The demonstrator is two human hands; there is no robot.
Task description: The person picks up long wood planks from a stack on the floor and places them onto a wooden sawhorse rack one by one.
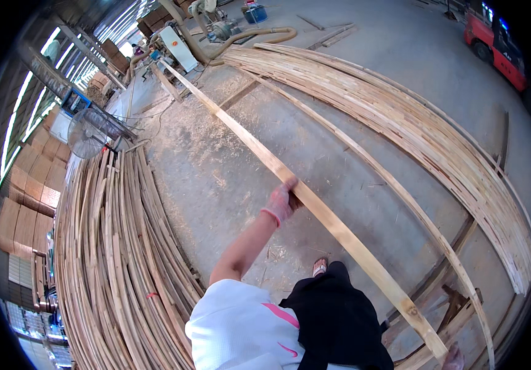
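Note:
A long, narrow wooden board (353, 242) runs slantwise across the view, from the machine area at the far left to the lower right. My left hand (281, 203), in a pinkish glove, is closed around the board near its middle. At the near end, close to the lower right rim, my right hand (454, 357) grips the board; much of this hand is cut off or blurred. To the right of the board, a loose thin wooden strip (401, 189) extends roughly alongside it, apart from my hands.
Long strips form a pile (111, 240) on the left. A flat stack of pale strips (389, 105) lies on the right. Beyond are a fan (90, 134), a white machine cabinet (179, 49) and a red forklift (493, 46). Wood shavings (210, 151) cover part of the floor.

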